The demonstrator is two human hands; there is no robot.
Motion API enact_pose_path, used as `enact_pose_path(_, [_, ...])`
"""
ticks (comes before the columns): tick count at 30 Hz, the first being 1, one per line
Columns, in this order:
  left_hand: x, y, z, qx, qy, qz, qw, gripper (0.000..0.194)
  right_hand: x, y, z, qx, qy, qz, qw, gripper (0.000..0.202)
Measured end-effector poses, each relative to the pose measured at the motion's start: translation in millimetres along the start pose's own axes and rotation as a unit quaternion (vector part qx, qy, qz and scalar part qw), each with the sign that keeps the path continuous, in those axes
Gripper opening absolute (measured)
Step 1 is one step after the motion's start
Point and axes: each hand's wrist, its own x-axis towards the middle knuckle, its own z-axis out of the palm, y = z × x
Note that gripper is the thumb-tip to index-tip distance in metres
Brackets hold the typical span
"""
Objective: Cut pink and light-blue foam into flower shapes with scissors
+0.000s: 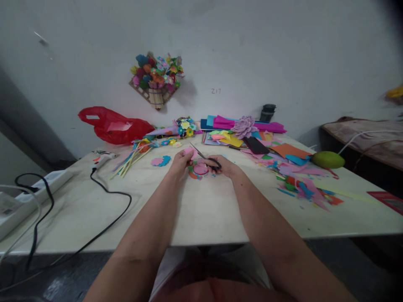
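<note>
My left hand (181, 162) is closed on a small pink paper piece (189, 152) near the middle of the table. Facing it, my right hand (222, 165) grips black-handled scissors (215, 162), whose blades point up and left beside the pink piece. Below and between the hands lie a round pink piece (200, 169) and orange and green paper scraps (195, 175). Left of my left hand, scalloped pink and blue paper discs (161, 161) lie flat on the table.
Paper scraps (304, 188), a phone (256, 145) and a green fruit (328, 160) are at the right. At the left are a red bag (118, 128), thin sticks (129, 161), a glue gun (103, 160) with its black cord, and a power strip (39, 191).
</note>
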Motion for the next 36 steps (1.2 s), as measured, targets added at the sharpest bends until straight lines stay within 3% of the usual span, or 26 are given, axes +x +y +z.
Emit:
enact_pose_path(9, [0,1,-1.3,0.009,-0.003,-0.004,1.0,0.037,-2,-1,0,0.001,-0.005,-0.011,1.0,0.032])
enact_pose_path(19, [-7,4,3.0,0.032,-0.063,-0.001,0.998,0.03,5,3,-1,0.048,0.051,-0.043,0.997,0.021])
enact_pose_path(26, [-8,3,5.6,0.06,-0.087,-0.04,0.994,0.034,13,4,0,0.127,0.124,-0.065,0.982,0.033])
enact_pose_path(36, [-10,-1,8.7,0.085,-0.108,-0.068,0.988,0.038,16,4,3,0.18,0.134,-0.084,0.971,0.04])
